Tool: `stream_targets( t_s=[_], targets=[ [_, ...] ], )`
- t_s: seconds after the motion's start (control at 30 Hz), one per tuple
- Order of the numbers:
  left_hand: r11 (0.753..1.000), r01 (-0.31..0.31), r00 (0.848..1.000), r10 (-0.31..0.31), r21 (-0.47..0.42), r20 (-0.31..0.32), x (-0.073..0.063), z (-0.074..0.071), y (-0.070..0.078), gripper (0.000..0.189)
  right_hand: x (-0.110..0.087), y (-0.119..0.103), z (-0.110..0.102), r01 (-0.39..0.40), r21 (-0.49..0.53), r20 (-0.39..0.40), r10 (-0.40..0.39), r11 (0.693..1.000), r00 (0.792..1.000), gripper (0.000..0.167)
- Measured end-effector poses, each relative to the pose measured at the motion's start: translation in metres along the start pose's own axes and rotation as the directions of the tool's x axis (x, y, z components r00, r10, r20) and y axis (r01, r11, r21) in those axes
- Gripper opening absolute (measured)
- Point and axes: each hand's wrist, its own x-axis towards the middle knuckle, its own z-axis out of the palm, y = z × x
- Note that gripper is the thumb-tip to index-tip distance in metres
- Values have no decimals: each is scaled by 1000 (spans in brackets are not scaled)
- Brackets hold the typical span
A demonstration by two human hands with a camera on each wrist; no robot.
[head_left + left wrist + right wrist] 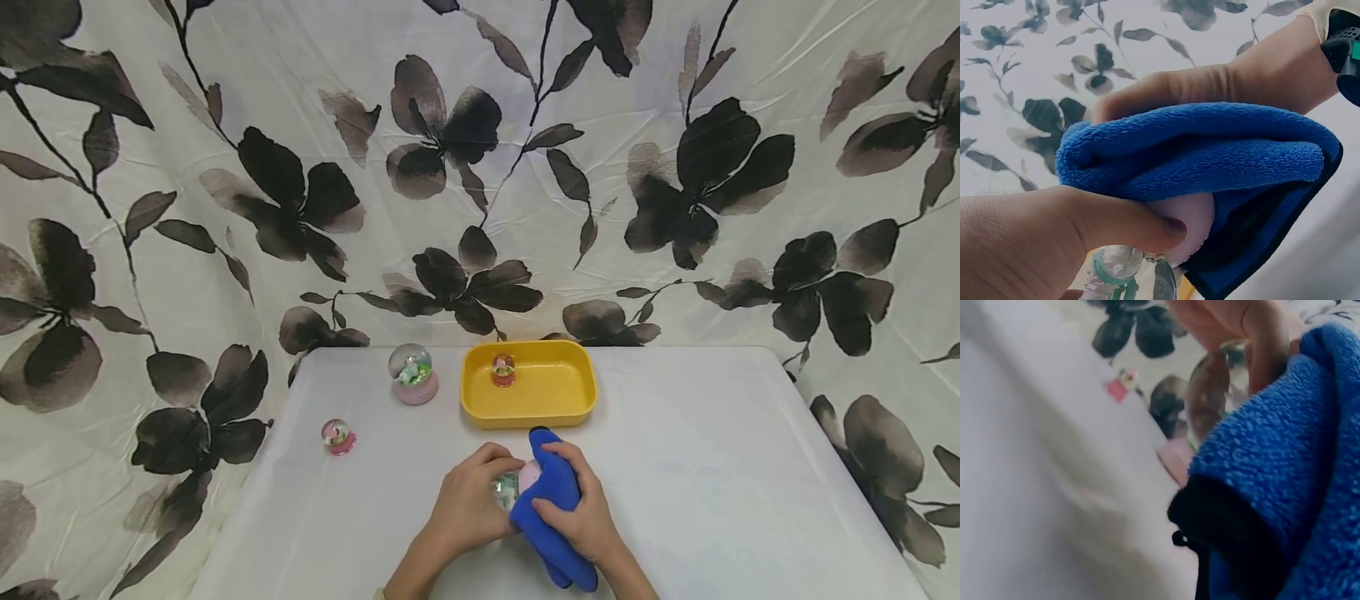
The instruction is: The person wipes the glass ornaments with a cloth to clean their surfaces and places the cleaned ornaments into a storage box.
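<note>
Snow globe (507, 492): between both hands
Its axis: sideways, dome (504, 495) left, pink base (529, 474) right
Left hand (474, 500): gripping the globe
Right hand (588, 504): clutching blue cloth (553, 492) against the base
Left wrist's view: white figure (1121, 261) inside; head's, just greenish glints

The microfibre cloth (557, 486) is bright blue with black edging. The held snow globe (528, 475) has a pale pink base, a colourless dome and a white and mint-green figure. The large snow globe (413, 375) combines pink base with green and white contents. The left miniature globe (339, 437) has a hot-pink base; the right miniature globe (503, 371), reddish. The tray (555, 392) is plain yellow, the tabletop (712, 467) white. The curtain (442, 142) bears black, grey and brownish flowers on off-white.
</note>
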Motion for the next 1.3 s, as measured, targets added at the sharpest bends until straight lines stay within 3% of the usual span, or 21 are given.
stream_targets(
  t_s=[0.23, 0.33, 0.4, 0.43, 0.53, 0.63, 0.7, 0.77, 0.87, 0.97, 1.03, 1.13, 1.3],
  targets=[
    [992, 71, 997, -74, -106, -30, -2, -7, 8, 68, 4, -8, 0, -47, 150, -80, 59, 988, 995, 57],
    [964, 96, 992, -113, -247, -54, -1, -10, 12, 71, 4, -15, -3, -86, 251, -99, 114, 964, 989, 56],
    [908, 130, 987, -157, -397, -35, -1, -11, 12, 68, 4, -19, -8, -105, 326, -102, 145, 939, 984, 55],
    [868, 150, 984, -176, -474, -11, -1, -11, 11, 68, 4, -20, -10, -112, 357, -102, 158, 927, 982, 55],
    [691, 241, 970, -204, -682, 135, -3, -9, 7, 64, 3, -23, -15, -114, 397, -106, 168, 911, 980, 55],
    [556, 333, 942, -229, -762, 244, -3, -1, 4, 55, 2, -24, -16, -107, 357, -88, 148, 928, 985, 58],
    [503, 370, 924, -287, -781, 253, -2, 4, 4, 48, 3, -24, -14, -103, 289, -83, 132, 952, 988, 63],
    [482, 383, 907, -356, -788, 223, 0, 10, 3, 43, 4, -24, -10, -100, 217, -111, 126, 971, 986, 67],
    [444, 402, 877, -438, -801, 198, 1, 17, 1, 42, 6, -22, -1, -92, 160, -222, 127, 983, 967, 64],
    [389, 422, 854, -474, -819, 215, 1, 19, -1, 44, 4, -18, 8, -90, 119, -315, 124, 989, 941, 55],
    [367, 432, 843, -488, -824, 225, 1, 18, -2, 45, 1, -16, 13, -100, 87, -317, 123, 991, 941, 56],
    [373, 443, 836, -499, -815, 226, 1, 15, -4, 46, -3, -14, 17, -129, 65, -257, 142, 989, 956, 66],
    [441, 475, 845, -470, -762, 255, 1, 7, -8, 46, -5, -11, 15, -128, 90, -200, 144, 988, 969, 74]
  ],
)
